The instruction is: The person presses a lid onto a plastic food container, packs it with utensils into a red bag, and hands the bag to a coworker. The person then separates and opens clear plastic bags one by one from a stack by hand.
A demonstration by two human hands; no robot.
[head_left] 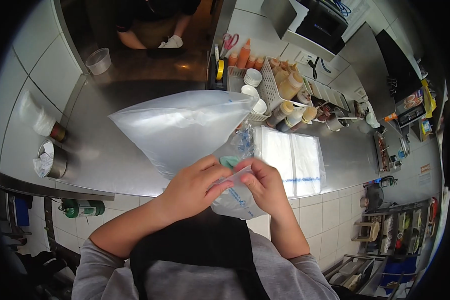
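At the counter's front edge, my left hand (191, 186) and my right hand (266, 186) are close together, both closed on a clear plastic bag (241, 204) with blue print. Its upper edge is pinched between thumbs and fingers, and its lower part hangs in front of the black apron. Just beyond my fingertips shows a bit of something pale green (229, 161); its kind is unclear. A large, puffed-out translucent bag (180, 127) lies beyond my left hand. Beyond and right of my right hand is a stack of flat plastic bags (290, 155).
Sauce bottles (290, 86) stand in a white basket, with small white cups (253, 77) beside it. A tape dispenser (219, 70) is at the back. On the left are a metal canister (55, 160) and a plastic tub (98, 61). Another person's gloved hand (173, 42) shows through the opening.
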